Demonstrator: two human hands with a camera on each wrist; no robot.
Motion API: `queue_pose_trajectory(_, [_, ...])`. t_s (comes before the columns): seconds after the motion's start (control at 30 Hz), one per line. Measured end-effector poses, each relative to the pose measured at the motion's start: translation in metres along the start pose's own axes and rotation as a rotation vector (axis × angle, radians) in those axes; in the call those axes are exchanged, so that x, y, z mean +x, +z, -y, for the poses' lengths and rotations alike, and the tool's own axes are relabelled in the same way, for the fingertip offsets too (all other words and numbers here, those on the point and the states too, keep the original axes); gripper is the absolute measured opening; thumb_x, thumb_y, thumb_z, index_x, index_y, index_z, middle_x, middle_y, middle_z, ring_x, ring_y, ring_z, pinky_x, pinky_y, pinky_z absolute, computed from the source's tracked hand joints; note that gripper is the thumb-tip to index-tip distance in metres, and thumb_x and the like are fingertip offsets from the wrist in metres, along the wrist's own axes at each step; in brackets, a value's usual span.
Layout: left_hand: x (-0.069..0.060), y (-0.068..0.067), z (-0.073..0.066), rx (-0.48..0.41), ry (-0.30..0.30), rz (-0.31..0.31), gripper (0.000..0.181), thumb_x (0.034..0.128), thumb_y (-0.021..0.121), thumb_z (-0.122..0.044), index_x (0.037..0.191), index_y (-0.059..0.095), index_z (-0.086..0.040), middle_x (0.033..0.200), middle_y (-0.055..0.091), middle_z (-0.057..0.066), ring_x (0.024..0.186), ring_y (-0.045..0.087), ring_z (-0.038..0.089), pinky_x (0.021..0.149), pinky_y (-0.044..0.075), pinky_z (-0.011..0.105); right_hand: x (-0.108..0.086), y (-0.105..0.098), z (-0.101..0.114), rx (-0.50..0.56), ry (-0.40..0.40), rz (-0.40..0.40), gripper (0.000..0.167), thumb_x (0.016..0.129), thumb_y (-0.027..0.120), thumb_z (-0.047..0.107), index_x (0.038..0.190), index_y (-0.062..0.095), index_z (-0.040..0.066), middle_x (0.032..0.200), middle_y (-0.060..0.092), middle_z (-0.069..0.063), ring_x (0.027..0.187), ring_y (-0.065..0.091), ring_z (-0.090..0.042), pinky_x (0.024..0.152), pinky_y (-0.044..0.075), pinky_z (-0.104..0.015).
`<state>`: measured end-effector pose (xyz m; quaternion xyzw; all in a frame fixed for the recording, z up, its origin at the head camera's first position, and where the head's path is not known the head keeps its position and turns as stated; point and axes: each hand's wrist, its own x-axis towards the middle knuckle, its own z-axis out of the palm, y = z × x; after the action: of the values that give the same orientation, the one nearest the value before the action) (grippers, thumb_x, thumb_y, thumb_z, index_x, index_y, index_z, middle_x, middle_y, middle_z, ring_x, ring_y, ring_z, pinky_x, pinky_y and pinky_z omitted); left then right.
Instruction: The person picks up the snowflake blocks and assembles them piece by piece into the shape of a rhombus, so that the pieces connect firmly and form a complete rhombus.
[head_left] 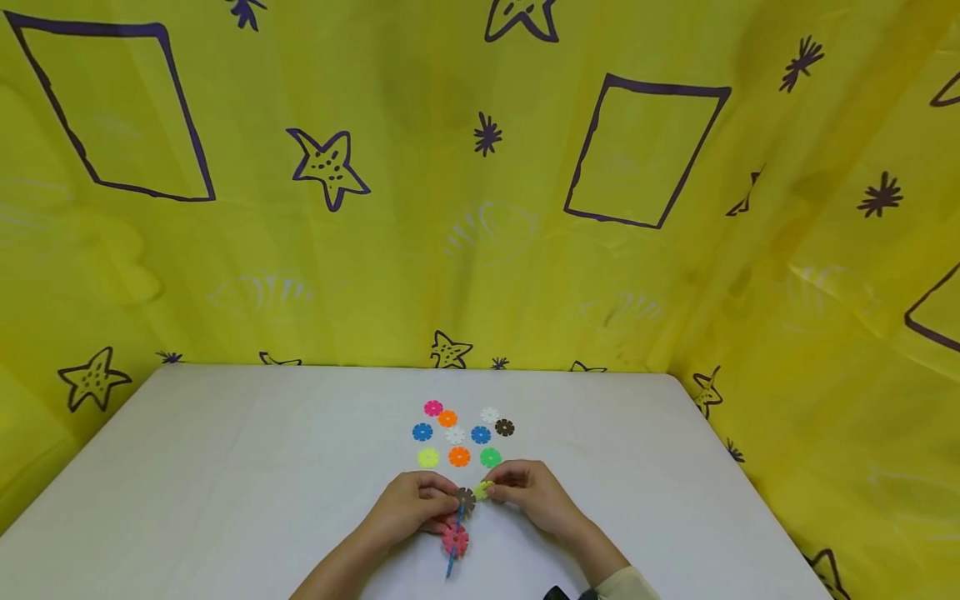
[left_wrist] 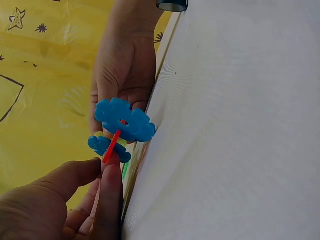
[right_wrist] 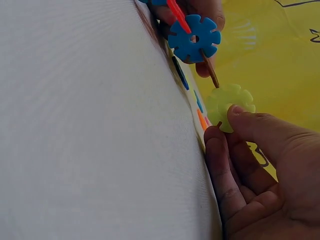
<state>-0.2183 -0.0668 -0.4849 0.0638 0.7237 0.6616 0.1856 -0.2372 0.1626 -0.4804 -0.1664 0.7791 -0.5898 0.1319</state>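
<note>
Right hand pinches a yellow disc, left hand joined discs.

High head view, wrist close-ups

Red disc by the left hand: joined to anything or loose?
Joined: in the head view, the red disc sits between an upper blue disc and a lower blue disc, both edge-on.

Cream sleeve, black wrist camera
</note>
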Motion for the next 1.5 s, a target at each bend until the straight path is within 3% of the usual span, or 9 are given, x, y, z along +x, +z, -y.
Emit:
queue_pose_trajectory(0.37, [-0.001, 0.001, -0.001, -0.030, -0.043, 0.058, 0.024, 0.0909, 0.069, -0.012, 0.107, 0.068, 0.006, 0.085, 0.074, 0.011, 0.068, 0.069, 0.012, 0.065, 0.060, 0.027, 0.000, 0.003, 0.000, -0.026, -0.001, 0.022, 0.017, 0.090, 0.069, 0.011, 0.102, 0.072, 0.000, 0.100, 0.072, -0.011, 0.086, 0.061, -0.009, 0.076, 0.049, -0.019])
queue_pose_trajectory(1.03, [-0.002, 0.002, -0.002, 0.024, -0.039, 0.072, 0.022, 0.0875, 0.073, -0.011, 0.103, 0.071, 0.005, 0.081, 0.074, 0.012, 0.065, 0.069, 0.012, 0.063, 0.060, 0.026, 0.001, 0.009, 0.000, -0.022, -0.012, 0.037, 0.018, 0.093, 0.066, 0.011, 0.105, 0.072, -0.001, 0.100, 0.071, -0.012, 0.085, 0.062, -0.007, 0.078, 0.052, -0.018])
queue_pose_trajectory(1.5, [-0.002, 0.001, -0.001, 0.014, -0.047, 0.085, 0.024, 0.0864, 0.074, -0.009, 0.105, 0.070, 0.006, 0.084, 0.075, 0.014, 0.069, 0.072, 0.015, 0.064, 0.060, 0.027, 0.002, 0.011, -0.002, 0.007, -0.019, 0.025, 0.017, 0.095, 0.063, 0.008, 0.106, 0.072, -0.001, 0.103, 0.070, -0.013, 0.087, 0.063, -0.009, 0.079, 0.054, -0.017])
